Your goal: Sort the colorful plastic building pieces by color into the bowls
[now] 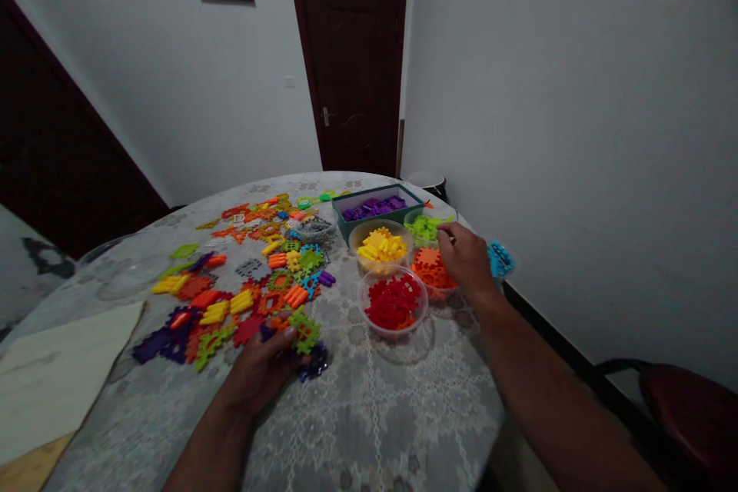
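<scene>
My left hand [266, 369] is closed around a light green toothed piece [305, 330], with dark purple pieces [313, 363] beside and below its fingers. My right hand [466, 257] is closed over the edge between the bowl of light green pieces [425, 226] and the bowl of orange pieces [431, 269]; anything in its fingers is too small to name. Nearby are a bowl of yellow pieces [381, 245], a bowl of red pieces [393, 302] and a green box with purple pieces [374, 207]. Blue pieces [500, 259] lie in a container behind my right wrist.
Mixed colourful pieces [250, 269] spread over the left half of the cloth-covered table [369, 415]. Clear lids [131, 277] and a pale board [63, 377] lie at the left. A dark red chair [692, 407] stands at the right.
</scene>
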`<state>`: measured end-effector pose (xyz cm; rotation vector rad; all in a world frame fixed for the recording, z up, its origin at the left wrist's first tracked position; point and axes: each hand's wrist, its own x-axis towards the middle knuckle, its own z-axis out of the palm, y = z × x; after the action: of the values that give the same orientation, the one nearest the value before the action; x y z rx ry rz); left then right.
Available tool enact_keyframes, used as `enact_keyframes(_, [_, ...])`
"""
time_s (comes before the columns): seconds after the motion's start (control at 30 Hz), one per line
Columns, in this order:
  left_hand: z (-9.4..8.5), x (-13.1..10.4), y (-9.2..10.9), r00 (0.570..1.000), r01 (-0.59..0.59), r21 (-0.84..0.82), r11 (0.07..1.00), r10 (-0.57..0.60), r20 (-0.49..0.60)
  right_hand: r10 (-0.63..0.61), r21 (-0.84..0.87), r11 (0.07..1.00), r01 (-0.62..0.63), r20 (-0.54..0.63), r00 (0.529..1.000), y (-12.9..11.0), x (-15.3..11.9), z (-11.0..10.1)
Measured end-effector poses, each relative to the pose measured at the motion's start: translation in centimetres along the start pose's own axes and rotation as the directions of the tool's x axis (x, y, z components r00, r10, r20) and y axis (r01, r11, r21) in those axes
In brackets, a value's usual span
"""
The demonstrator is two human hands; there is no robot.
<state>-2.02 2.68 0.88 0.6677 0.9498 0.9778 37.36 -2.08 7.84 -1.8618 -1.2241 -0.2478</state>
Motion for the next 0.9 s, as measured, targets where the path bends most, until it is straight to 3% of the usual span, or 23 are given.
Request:
enact_keyframes(0.1, [-0.4,0.2,-0.1,1.000,-0.008,0.021,1.000,0.007,0.021,-0.122,0.227,0.967,0.115,0.016,0.992,-3.6,-3.3,-0.2])
enact_keyframes(0.17, [-0.6,0.5,-0.2,0.999,-0.003,0.050,0.999,0.001,0.043,-0.264,0.356,0.908,0.219,0.082,0.961,-6.5,-5.4,-0.1])
enact_keyframes(0.3, [-0.6,0.4,-0.4,0.991,-0.029,0.068,0.997,0.020,0.129,-0.522,0.526,0.787,0.322,0.290,0.802,-11.5,-9.1,0.5])
enact_keyframes(0.37, [-0.4,0.0,-0.5,0.984,-0.054,0.035,0.998,0.048,0.172,-0.539,0.532,0.794,0.294,0.391,0.746,-12.9,-10.7,1.2])
enact_keyframes(0.47, [-0.3,-0.4,-0.6,0.958,-0.049,0.013,0.999,0.043,0.282,-0.508,0.490,0.832,0.259,0.488,0.710,-13.5,-12.7,2.8])
enact_keyframes(0.57, [-0.3,-0.4,-0.7,0.960,-0.046,-0.008,0.999,0.047,0.276,-0.512,0.491,0.831,0.262,0.490,0.705,-13.5,-14.0,4.5])
enact_keyframes(0.77, [-0.3,-0.4,-0.7,0.961,-0.047,-0.025,0.999,0.052,0.271,-0.458,0.485,0.845,0.226,0.438,0.774,-13.3,-15.4,6.3])
enact_keyframes(0.9, [-0.5,-0.1,-0.8,0.963,-0.044,-0.026,0.999,0.050,0.266,-0.408,0.495,0.854,0.159,0.448,0.795,-13.5,-15.9,7.1])
